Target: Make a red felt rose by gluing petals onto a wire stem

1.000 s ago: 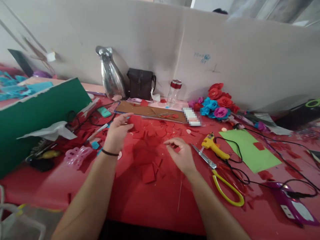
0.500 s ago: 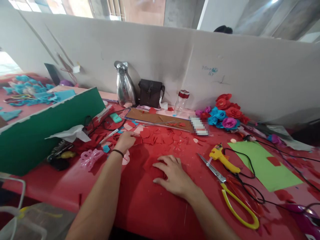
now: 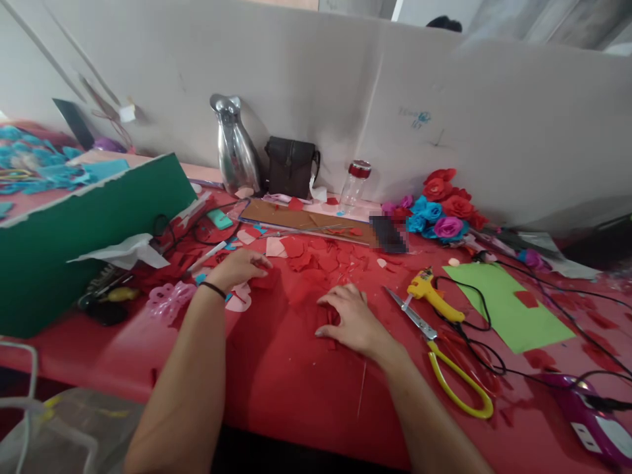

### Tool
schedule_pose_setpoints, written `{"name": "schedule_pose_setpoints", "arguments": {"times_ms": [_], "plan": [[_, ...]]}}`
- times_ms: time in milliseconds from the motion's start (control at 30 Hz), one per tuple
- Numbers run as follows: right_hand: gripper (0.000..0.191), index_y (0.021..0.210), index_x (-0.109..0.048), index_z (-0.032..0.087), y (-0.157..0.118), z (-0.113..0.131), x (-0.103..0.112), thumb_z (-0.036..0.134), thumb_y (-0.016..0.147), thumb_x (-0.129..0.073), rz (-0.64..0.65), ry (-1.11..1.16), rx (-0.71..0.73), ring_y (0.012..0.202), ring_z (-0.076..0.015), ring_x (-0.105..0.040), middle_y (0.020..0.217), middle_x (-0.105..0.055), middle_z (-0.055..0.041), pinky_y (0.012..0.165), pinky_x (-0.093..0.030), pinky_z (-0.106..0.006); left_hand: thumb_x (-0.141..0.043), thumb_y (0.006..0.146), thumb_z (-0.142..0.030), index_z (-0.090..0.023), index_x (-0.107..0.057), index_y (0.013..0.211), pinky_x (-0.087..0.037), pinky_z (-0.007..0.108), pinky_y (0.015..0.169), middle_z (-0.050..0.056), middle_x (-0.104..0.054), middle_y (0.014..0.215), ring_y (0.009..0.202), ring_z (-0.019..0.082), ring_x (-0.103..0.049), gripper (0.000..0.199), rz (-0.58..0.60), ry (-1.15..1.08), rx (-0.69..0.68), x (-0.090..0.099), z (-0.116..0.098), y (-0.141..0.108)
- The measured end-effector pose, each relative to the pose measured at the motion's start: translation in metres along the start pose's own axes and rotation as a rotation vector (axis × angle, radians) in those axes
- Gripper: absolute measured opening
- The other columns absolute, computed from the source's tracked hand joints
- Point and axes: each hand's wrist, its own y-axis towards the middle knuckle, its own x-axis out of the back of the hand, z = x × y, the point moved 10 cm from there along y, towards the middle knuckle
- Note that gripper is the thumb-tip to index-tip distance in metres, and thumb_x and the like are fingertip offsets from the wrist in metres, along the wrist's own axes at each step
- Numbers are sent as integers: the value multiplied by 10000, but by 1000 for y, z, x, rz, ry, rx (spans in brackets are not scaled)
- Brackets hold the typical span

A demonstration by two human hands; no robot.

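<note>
My left hand, a dark band at its wrist, has its fingers bent down onto a red paper piece at the near edge of a heap of red paper scraps. My right hand lies palm down at the middle of the table, thumb and fingers apart, arched over some red paper. Part of that paper is hidden beneath the palm. To its right are large scissors with yellow handles and a yellow glue gun.
A green board stands at the left. Along the back are a steel jug, a dark bag, a glass jar and paper flowers. Black cords cross a green sheet at the right. Pink cut-outs lie left.
My left hand has drawn back slightly from the scraps, with red paper at its fingertips. My right hand has shifted right across the table. The camera view has tilted downward.
</note>
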Motion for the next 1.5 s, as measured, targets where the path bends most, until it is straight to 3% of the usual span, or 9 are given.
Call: {"name": "schedule_pose_setpoints", "arguments": {"times_ms": [133, 367, 467, 667, 800, 1067, 1167, 1367, 1500], "plan": [[379, 961, -628, 207, 0, 0, -3, 360, 651, -782, 16, -12, -18, 1001, -244, -459, 1006, -601, -51, 838, -340, -376, -601, 542, -268, -154, -703, 727, -468, 296, 635, 53, -695, 693, 663, 211, -611, 240, 41, 120, -19, -8, 1, 4], [122, 852, -595, 202, 0, -6, 3, 147, 760, -654, -32, 184, -65, 880, -185, -532, 868, -620, -29, 801, -362, -345, -597, 651, -299, -180, -710, 702, -455, 279, 677, 50, -698, 739, 735, 203, -615, 172, -375, 104, -39, 28, -23, -8], [85, 828, -589, 200, 1, -9, 9, 131, 778, -589, -96, 384, -58, 795, -151, -557, 813, -622, -9, 743, -397, -295, -593, 681, -351, -160, -699, 726, -458, 268, 693, 50, -700, 762, 725, 175, -608, 223, -212, -161, -150, 3, -47, -12], [92, 804, -568, 200, -2, -27, 26, 281, 762, -578, -346, 739, -87, 685, -137, -566, 743, -619, 10, 660, -433, -265, -664, 622, -382, -196, -689, 793, -408, 227, 593, -13, -642, 675, 622, 127, -530, 254, 451, -307, -212, -82, -97, -39], [193, 858, -584, 194, -2, -39, 25, 372, 794, -546, -411, 937, -140, 593, -117, -562, 722, -601, 19, 623, -443, -257, -669, 624, -374, -169, -577, 604, -366, 223, 548, -49, -514, 546, 526, 88, -445, 226, 477, -423, -185, -93, -102, -40], [247, 806, -598, 182, 1, -37, 18, 391, 703, -678, -366, 1121, -160, 617, -116, -560, 681, -610, 24, 634, -442, -241, -702, 596, -325, -170, -576, 659, -383, 226, 530, -50, -556, 549, 481, 82, -501, 209, 428, -595, -78, -93, -94, -37], [235, 779, -593, 179, -3, -46, 25, 379, 693, -680, -469, 1096, -180, 581, -112, -543, 638, -587, 35, 605, -431, -238, -665, 633, -353, -163, -618, 688, -416, 235, 565, -13, -617, 615, 528, 97, -535, 203, 282, -570, -125, -67, -90, -31], [254, 744, -616, 172, -14, -68, 38, 384, 635, -703, -683, 1111, -278, 535, -99, -463, 577, -528, 51, 544, -385, -226, -599, 681, -399, -140, -639, 773, -449, 244, 589, 43, -664, 718, 646, 142, -568, 278, -500, -502, -34, 48, -29, -40], [252, 721, -621, 176, -14, -67, 37, 400, 634, -696, -681, 1116, -280, 534, -101, -449, 571, -529, 50, 537, -367, -228, -587, 694, -417, -166, -636, 814, -464, 255, 569, 40, -682, 777, 667, 164, -593, 283, -584, -474, 81, 62, 10, -71]]}}
